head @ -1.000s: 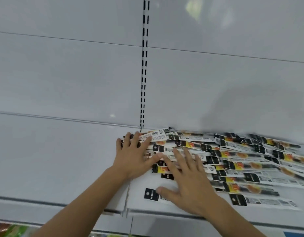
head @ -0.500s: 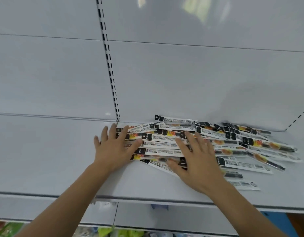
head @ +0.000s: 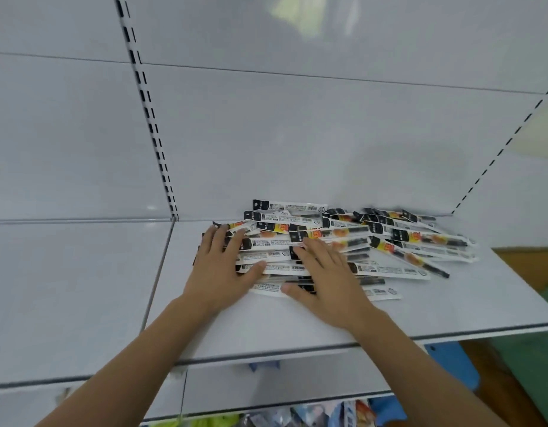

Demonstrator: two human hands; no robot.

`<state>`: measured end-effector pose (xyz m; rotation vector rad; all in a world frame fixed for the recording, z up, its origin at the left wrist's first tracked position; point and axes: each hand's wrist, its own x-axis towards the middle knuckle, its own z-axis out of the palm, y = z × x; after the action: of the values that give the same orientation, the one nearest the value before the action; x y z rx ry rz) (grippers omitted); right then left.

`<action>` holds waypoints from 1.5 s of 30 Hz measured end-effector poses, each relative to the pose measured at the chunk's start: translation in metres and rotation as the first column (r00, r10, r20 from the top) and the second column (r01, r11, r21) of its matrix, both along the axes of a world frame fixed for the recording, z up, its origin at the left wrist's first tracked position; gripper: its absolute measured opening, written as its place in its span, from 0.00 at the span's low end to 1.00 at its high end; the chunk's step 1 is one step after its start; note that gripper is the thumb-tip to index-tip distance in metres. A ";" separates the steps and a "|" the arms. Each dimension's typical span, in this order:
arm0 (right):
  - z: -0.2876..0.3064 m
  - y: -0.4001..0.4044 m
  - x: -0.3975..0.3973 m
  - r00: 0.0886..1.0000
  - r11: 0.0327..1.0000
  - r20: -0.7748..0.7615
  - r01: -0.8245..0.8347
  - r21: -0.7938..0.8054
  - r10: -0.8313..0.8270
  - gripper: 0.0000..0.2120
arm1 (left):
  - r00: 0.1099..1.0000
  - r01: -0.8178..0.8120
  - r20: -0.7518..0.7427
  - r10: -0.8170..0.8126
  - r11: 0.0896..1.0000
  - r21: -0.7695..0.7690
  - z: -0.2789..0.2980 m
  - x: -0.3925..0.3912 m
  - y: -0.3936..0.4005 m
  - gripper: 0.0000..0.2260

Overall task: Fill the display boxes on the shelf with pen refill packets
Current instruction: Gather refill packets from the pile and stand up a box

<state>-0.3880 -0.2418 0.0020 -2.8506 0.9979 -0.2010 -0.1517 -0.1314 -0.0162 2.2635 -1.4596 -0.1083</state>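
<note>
A loose heap of long, flat pen refill packets [head: 399,241], white with black and orange-yellow print, is spread over the white shelf [head: 297,328]. My left hand [head: 219,269] lies flat with straight fingers on the heap's left end. My right hand [head: 328,278] lies flat on the packets at the heap's front middle, its thumb on a packet at the near edge. Neither hand grips anything. No display box is in view.
The white back panel has a slotted upright [head: 149,118] left of the heap and another [head: 500,152] at the right. A neighbouring white shelf [head: 66,288] adjoins on the left. Below the shelf edge are a blue object [head: 451,365] and colourful goods [head: 312,416].
The view has swung left to right, so the heap now sits nearer the middle. Both hands stay flat on the packets, and the heap looks more bunched together than a second ago.
</note>
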 end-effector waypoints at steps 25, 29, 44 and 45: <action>0.000 -0.177 -0.181 0.954 0.953 0.084 0.294 -0.072 -0.288 0.41 | 0.943 -0.242 0.229 0.240 0.970 -0.018 0.013 -0.131 -0.038 0.52; -0.005 -0.208 -0.197 0.935 0.941 -0.123 0.337 0.023 -0.332 0.47 | 0.936 -0.011 0.353 -0.011 0.998 0.060 0.018 -0.164 -0.055 0.44; -0.002 -0.176 -0.129 0.996 0.998 0.070 0.060 -0.015 -0.059 0.36 | 0.948 -0.017 0.317 -0.012 0.996 0.089 0.009 -0.167 -0.069 0.31; 0.002 -0.180 -0.139 0.984 0.986 0.075 0.163 -0.021 -0.161 0.38 | 0.940 -0.082 0.335 0.059 0.995 0.056 0.011 -0.164 -0.068 0.33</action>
<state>-0.5275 -0.4218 0.0043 -2.7639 1.2208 -0.3335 -0.3161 -0.1989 -0.0049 2.4783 -1.5551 0.2641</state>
